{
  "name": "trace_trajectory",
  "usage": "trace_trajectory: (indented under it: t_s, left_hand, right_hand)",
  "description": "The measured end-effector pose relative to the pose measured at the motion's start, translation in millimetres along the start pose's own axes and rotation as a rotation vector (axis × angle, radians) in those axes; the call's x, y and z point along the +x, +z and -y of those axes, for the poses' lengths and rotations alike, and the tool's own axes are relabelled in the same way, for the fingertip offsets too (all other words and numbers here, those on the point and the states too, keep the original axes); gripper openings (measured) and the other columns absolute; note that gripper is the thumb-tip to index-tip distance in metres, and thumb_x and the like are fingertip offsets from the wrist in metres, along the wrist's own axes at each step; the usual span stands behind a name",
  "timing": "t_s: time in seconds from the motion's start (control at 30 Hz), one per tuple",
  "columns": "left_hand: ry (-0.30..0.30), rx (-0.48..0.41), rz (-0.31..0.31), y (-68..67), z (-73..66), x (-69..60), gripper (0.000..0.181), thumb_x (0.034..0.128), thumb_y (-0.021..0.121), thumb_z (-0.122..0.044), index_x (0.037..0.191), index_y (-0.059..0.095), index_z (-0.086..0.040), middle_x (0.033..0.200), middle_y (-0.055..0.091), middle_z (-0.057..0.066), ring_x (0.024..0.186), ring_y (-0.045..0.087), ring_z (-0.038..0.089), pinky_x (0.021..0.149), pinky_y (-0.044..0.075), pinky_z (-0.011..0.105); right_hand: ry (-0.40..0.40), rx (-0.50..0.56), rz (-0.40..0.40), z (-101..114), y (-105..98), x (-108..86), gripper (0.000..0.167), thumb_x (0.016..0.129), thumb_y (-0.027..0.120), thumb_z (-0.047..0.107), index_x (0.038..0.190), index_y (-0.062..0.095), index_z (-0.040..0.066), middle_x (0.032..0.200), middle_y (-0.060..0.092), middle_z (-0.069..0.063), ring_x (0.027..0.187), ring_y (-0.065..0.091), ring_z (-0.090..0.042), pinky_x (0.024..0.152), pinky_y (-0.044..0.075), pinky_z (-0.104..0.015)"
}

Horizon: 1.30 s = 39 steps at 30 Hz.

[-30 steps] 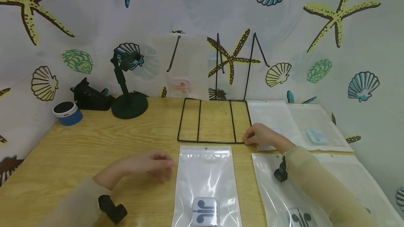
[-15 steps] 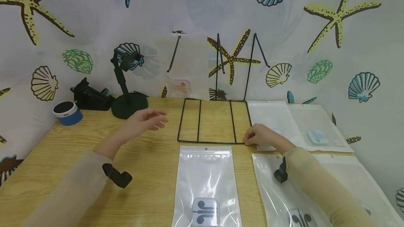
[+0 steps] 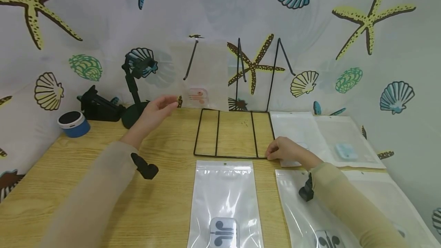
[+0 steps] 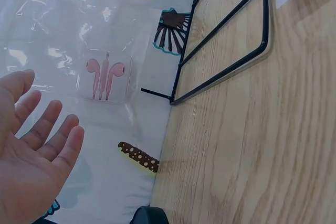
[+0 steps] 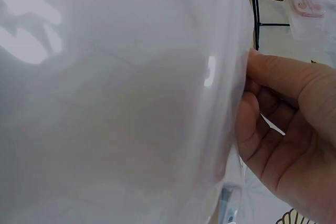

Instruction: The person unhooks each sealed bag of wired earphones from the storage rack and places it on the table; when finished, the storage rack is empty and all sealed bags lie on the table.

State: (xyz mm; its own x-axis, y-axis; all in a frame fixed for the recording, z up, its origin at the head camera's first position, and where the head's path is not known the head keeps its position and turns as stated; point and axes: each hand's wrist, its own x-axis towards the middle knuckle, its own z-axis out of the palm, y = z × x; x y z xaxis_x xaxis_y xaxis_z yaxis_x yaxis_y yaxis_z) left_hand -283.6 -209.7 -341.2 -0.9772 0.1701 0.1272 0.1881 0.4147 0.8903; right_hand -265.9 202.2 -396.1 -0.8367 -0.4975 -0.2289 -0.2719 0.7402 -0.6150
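Observation:
My left hand (image 3: 151,116) is raised at the back of the table, fingers spread and holding nothing. Just right of it, a clear zip bag (image 4: 50,35) with pink earphones (image 4: 107,77) hangs at the left hook of a black wire display rack (image 3: 227,157). My right hand (image 3: 286,149) pinches the front right corner of the rack's base; a bag in the right wrist view partly hides the fingertips. In front of the rack lies a silvery zip bag (image 3: 224,186) with boxed white-and-grey earphones (image 3: 223,232).
Several more earphone bags lie at the right, one with a light blue case (image 3: 346,151). At the back left stand a black stand (image 3: 136,87), a black device (image 3: 100,104) and a blue round jar (image 3: 74,124). A cloth printed with shells covers the wall.
My left hand has moved up and away from beside the silvery bag to the back, near the hanging bag. My right hand has stayed at the rack's corner.

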Motion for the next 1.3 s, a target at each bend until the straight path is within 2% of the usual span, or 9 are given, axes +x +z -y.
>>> trace_trajectory:
  t_s: [0.17, 0.33, 0.53, 0.7, 0.9, 1.0, 1.13, 1.3]
  left_hand:
    - [-0.02, 0.0, -0.058, -0.1, -3.7, 13.6, 0.054, 0.0962, 0.049, -0.033, 0.141, 0.034, -0.007, 0.14, 0.036, 0.011, 0.125, 0.036, 0.03, 0.1, 0.033, 0.047]
    - [-0.051, -0.051, -0.097, 0.3, -5.6, 29.6, 0.057, 0.0963, 0.05, -0.028, 0.145, 0.027, -0.01, 0.145, 0.029, 0.009, 0.128, 0.033, 0.028, 0.101, 0.032, 0.046]
    - [-0.089, -0.099, -0.147, 2.0, -7.2, 46.0, 0.068, 0.0947, 0.053, -0.028, 0.148, 0.015, -0.009, 0.149, 0.02, 0.008, 0.133, 0.025, 0.025, 0.106, 0.026, 0.043]
    - [-0.097, -0.131, -0.124, 1.6, -12.1, 53.6, 0.077, 0.0951, 0.052, -0.028, 0.149, 0.0, -0.014, 0.153, 0.008, 0.004, 0.137, 0.015, 0.022, 0.109, 0.019, 0.04]
    - [-0.084, -0.136, -0.059, 1.8, -23.2, 57.5, 0.077, 0.0965, 0.049, -0.027, 0.149, -0.007, -0.016, 0.154, 0.002, 0.002, 0.138, 0.009, 0.019, 0.11, 0.015, 0.036]
    - [-0.087, -0.133, -0.062, 2.7, -27.6, 59.7, 0.076, 0.0963, 0.049, -0.027, 0.149, -0.005, -0.016, 0.153, 0.006, 0.005, 0.138, 0.011, 0.02, 0.11, 0.017, 0.037]
    - [-0.089, -0.131, -0.106, 5.0, -27.7, 62.1, 0.067, 0.0969, 0.049, -0.026, 0.15, 0.008, -0.014, 0.148, 0.023, 0.014, 0.134, 0.023, 0.024, 0.107, 0.023, 0.039]
    - [-0.072, -0.303, -0.123, 10.0, -21.3, 63.8, 0.051, 0.0988, 0.044, -0.019, 0.146, 0.028, -0.01, 0.14, 0.037, 0.014, 0.126, 0.038, 0.025, 0.103, 0.032, 0.039]
  right_hand:
    - [-0.011, -0.004, 0.002, -2.2, 1.0, 1.8, 0.005, 0.084, 0.067, 0.006, 0.085, 0.072, 0.005, 0.08, 0.066, 0.001, 0.069, 0.053, -0.011, 0.063, 0.046, -0.025]
    - [-0.012, -0.006, -0.001, -2.6, 0.8, 2.0, 0.006, 0.084, 0.067, 0.006, 0.085, 0.072, 0.005, 0.08, 0.066, 0.001, 0.069, 0.053, -0.01, 0.063, 0.046, -0.024]
    - [-0.013, 0.001, -0.002, -1.1, 0.5, 1.6, 0.005, 0.083, 0.067, 0.005, 0.085, 0.072, 0.004, 0.078, 0.066, 0.001, 0.067, 0.051, -0.011, 0.059, 0.045, -0.024]
    - [-0.002, 0.01, -0.002, -1.1, 0.4, 1.5, 0.005, 0.084, 0.067, 0.005, 0.085, 0.072, 0.004, 0.078, 0.066, 0.001, 0.066, 0.051, -0.011, 0.057, 0.045, -0.023]
    - [-0.01, -0.002, -0.005, -2.7, 0.6, 2.2, 0.005, 0.084, 0.067, 0.006, 0.085, 0.072, 0.004, 0.078, 0.065, 0.001, 0.067, 0.051, -0.011, 0.058, 0.045, -0.024]
    - [-0.012, -0.008, -0.008, -2.7, 1.0, 2.8, 0.005, 0.084, 0.067, 0.006, 0.084, 0.072, 0.005, 0.077, 0.065, 0.001, 0.066, 0.051, -0.011, 0.058, 0.044, -0.024]
    - [0.0, 0.0, -0.005, -2.0, 1.4, 2.5, 0.005, 0.084, 0.067, 0.006, 0.084, 0.071, 0.005, 0.076, 0.065, 0.001, 0.063, 0.051, -0.011, 0.054, 0.044, -0.023]
    - [0.005, 0.007, -0.001, -1.5, 1.6, 1.6, 0.005, 0.084, 0.066, 0.005, 0.083, 0.071, 0.004, 0.075, 0.065, 0.001, 0.062, 0.05, -0.011, 0.051, 0.044, -0.023]
